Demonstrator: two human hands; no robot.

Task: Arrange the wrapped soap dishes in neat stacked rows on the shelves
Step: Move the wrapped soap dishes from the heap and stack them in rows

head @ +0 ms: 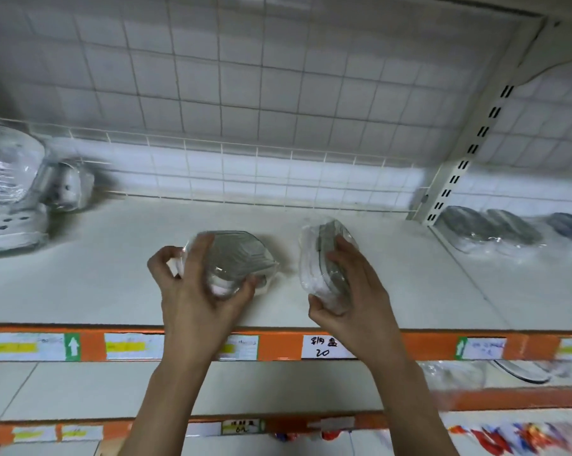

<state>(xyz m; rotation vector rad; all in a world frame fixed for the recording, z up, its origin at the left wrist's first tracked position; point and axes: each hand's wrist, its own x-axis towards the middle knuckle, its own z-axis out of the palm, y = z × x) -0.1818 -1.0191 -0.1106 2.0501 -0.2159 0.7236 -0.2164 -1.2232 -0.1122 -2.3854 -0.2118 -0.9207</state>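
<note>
White metal shelf with orange price-label edge spans view; white wire-grid back panel behind. Your left hand grips clear-wrapped grey leaf-shaped soap dish, fingers curled round it, low over shelf middle. Your right hand clasps second wrapped grey-and-white soap dish, tilted on edge, just beside first. More wrapped dark dishes rest on neighbouring shelf bay, right.

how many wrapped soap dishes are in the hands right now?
2. One in the left hand, lying flat; one in the right hand, held on edge. Either pack may hold several stacked dishes; the wrap hides that.
</note>
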